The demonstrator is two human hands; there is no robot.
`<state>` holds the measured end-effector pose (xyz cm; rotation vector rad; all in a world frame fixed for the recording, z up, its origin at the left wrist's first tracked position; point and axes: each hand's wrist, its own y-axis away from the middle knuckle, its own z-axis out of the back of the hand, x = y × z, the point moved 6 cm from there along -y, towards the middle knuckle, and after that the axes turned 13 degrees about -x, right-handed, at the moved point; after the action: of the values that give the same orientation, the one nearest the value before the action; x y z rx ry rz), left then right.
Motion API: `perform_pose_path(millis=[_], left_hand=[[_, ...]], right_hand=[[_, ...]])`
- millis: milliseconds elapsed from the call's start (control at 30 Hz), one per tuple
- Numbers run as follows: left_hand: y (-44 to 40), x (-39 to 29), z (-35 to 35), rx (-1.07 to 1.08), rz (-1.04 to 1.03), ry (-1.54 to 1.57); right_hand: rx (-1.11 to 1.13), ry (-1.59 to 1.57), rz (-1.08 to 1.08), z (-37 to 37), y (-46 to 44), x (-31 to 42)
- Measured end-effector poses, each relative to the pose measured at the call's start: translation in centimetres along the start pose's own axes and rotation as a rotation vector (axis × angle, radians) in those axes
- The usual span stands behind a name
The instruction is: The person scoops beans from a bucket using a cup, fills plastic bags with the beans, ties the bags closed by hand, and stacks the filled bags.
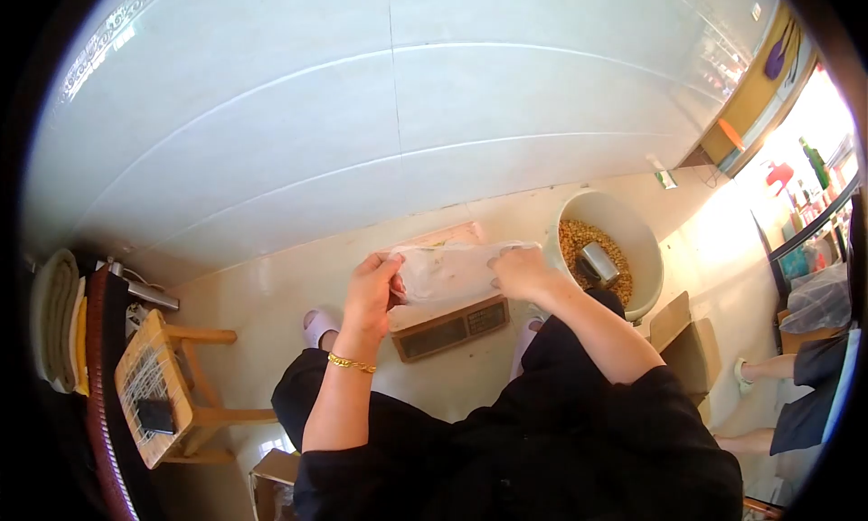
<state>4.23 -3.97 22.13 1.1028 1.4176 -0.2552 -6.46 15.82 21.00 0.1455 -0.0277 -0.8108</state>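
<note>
A thin, see-through white plastic bag [443, 275] stretches between my two hands, in front of my knees. My left hand [369, 286], with a gold bracelet at the wrist, is closed on the bag's left end. At its right end, the fingers of my right hand [520, 272] are curled and grip the plastic. Below the bag, a cardboard box [452, 331] sits on the floor between my feet, partly hidden by the bag. Close to my right hand stands a pale bucket [644, 259] holding golden-brown kernels or nuts [574, 241], with a metal scoop [600, 261] lying on them.
A wooden stool [185, 412] carrying a flat black object [155, 416] stands to the left. An open cardboard box [692, 354] is beside my right leg. Another person's legs [805, 381] show at the far right. A tiled wall [389, 105] closes off the front.
</note>
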Motion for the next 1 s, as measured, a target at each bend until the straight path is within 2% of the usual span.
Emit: perform_pose_path(millis=[67,133,200,267,333,400,467,533,600,667,700,767,800,833,867,933,1000], left_hand=[[0.1,0.1,0.1,-0.011,-0.046,-0.096],[0.0,0.7,-0.3,0.089,0.01,-0.098],[-0.1,0.6,-0.2,0.103,0.013,-0.042],[-0.1,0.4,0.0,0.113,0.02,0.017],[0.2,-0.3,0.2,0.1,-0.004,0.026],[0.2,-0.4,0.1,0.096,-0.001,0.034],[-0.1,-0.3,-0.2,0.091,0.0,0.045],[-0.5,0.0,-0.3,0.076,0.011,-0.006],[-0.6,0.3,-0.7,0.075,0.017,-0.003],[-0.6,0.5,-1.0,0.079,0.028,-0.009],[-0.6,0.6,-1.4,0.092,0.031,-0.019],[-0.8,0.6,-2.2,0.115,0.039,-0.033],[-0.8,0.7,-2.8,0.128,0.039,-0.032],[-0.8,0.8,-3.4,0.144,0.039,-0.028],[-0.9,0.9,-4.0,0.155,0.043,-0.03],[-1.0,0.9,-4.6,0.159,0.039,-0.062],[-1.0,1.1,-5.1,0.156,0.041,-0.073]], right_hand=[[-0.033,-0.08,0.062,-0.1,0.2,-0.5],[-0.071,-0.163,0.122,1.2,0.3,-1.0],[-0.069,-0.801,0.151,4.5,0.5,-1.7],[-0.107,-1.283,-0.166,6.1,0.8,-5.6],[-0.431,-1.226,-0.346,6.4,0.6,-11.5],[-0.553,-0.901,-0.502,5.4,1.6,-16.2],[-0.468,-0.518,-0.57,-0.2,2.4,-21.9],[-0.188,-0.463,-0.702,-5.5,4.0,-23.9],[-0.015,-0.577,-0.92,-8.3,6.4,-22.4],[-0.156,-0.302,-0.743,-17.7,6.3,-25.0],[-0.229,-0.149,-0.67,-17.9,6.2,-23.3],[-0.2,-0.273,-0.844,-18.0,6.8,-24.4],[-0.171,-0.393,-1.015,-15.0,7.8,-22.9],[-0.172,-0.321,-1.091,-11.4,8.6,-21.1],[-0.172,-0.317,-1.103,-11.4,9.0,-21.3],[-0.278,-0.269,-1.256,-11.4,9.9,-22.2],[-0.26,-0.247,-1.277,-11.3,9.8,-22.2]])
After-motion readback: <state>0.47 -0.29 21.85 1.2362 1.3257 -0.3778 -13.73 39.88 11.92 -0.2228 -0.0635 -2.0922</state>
